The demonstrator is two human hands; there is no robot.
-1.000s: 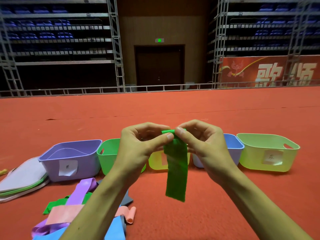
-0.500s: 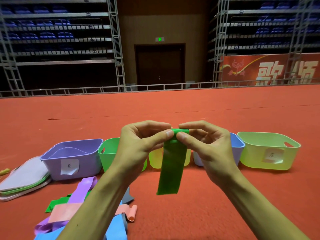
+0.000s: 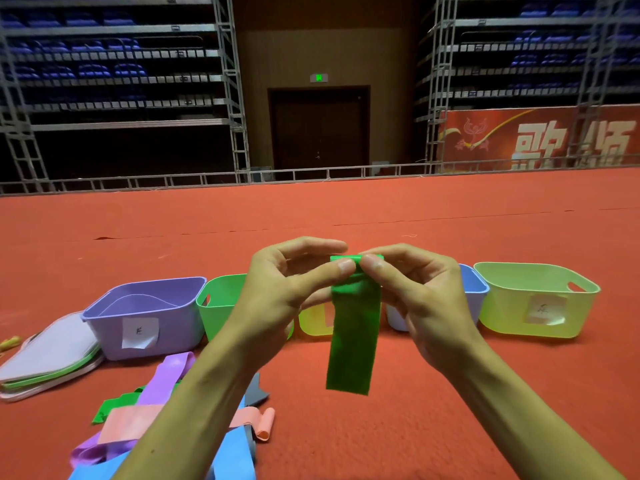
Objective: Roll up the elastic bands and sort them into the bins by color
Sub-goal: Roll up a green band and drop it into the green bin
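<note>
Both hands, left hand [image 3: 277, 299] and right hand [image 3: 422, 306], pinch the green band [image 3: 353, 334] at its top; tight, even turns should keep its roll square.

Body in view: two arms only, coming in from the bottom edge. Left grip [image 3: 277, 299] and right grip [image 3: 426, 306] are bare hands, thumbnails [image 3: 346, 265] cut short. Left forearm [image 3: 194, 410] and right forearm [image 3: 519, 420] bare skin right to the frame edge. Wrists slim.
</note>
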